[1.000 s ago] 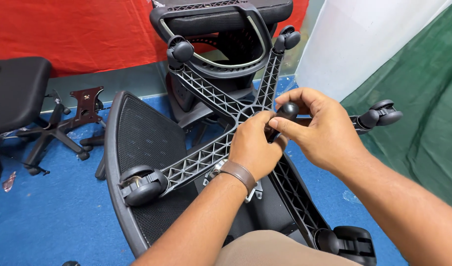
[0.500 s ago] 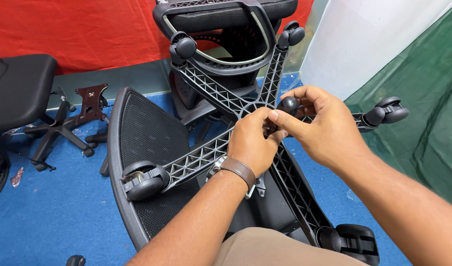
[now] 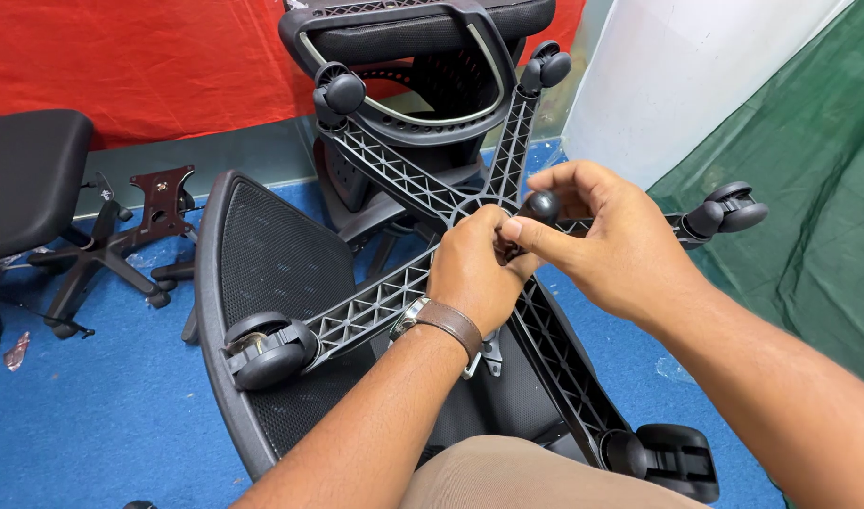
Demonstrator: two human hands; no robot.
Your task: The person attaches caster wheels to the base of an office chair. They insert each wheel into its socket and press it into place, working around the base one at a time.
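blue carpet [image 3: 93, 415] | red drape [image 3: 140, 57] | hands [image 3: 536, 254] at chair base [image 3: 375, 306]

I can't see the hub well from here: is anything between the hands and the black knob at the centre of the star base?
Nothing visible: both the left hand and the right hand already grip the black knob over the star base.

Black lattice-ribbed star base [image 3: 394, 179], black mesh seat [image 3: 272, 254]; blue carpet [image 3: 83, 415]; red cloth [image 3: 149, 57] upper left; green sheet [image 3: 809, 188] right.

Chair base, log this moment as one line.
left hand: gripping hub | right hand: pinching black knob | chair base: upturned, on mesh seat
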